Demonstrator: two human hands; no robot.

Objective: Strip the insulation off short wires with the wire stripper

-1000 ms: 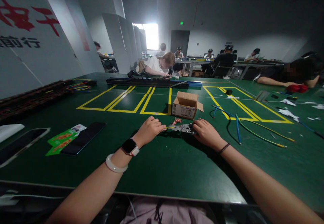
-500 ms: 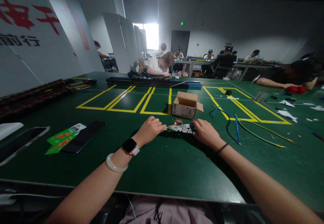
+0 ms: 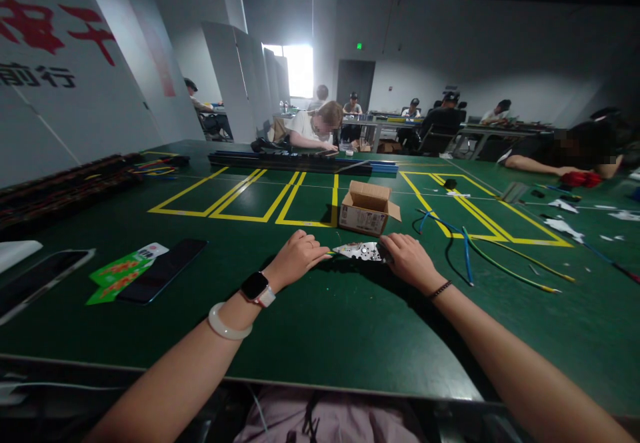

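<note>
My left hand (image 3: 301, 256), with a watch on the wrist, pinches a thin yellow-green wire (image 3: 331, 252) that points to the right. My right hand (image 3: 409, 261) is closed around the handle end of wire strippers (image 3: 361, 251), a flat silver tool with several dark holes. The tool's narrow tip meets the wire end just right of my left fingers. Its handles are mostly hidden by my right hand. Behind the tool stands an open cardboard box (image 3: 364, 219), flaps up.
Blue and green cables (image 3: 505, 266) lie to the right. On the left are a dark phone (image 3: 163, 273) and a green packet (image 3: 120, 273). Black strips (image 3: 300, 161) cross the table's far side, where a co-worker (image 3: 315, 126) leans over. Yellow tape marks the green tabletop (image 3: 300, 336).
The silver jaws have tilted slightly and shifted a little at the wire. The copper strands seen behind the tool earlier are now mostly out of sight. Both hands stay nearly in place.
</note>
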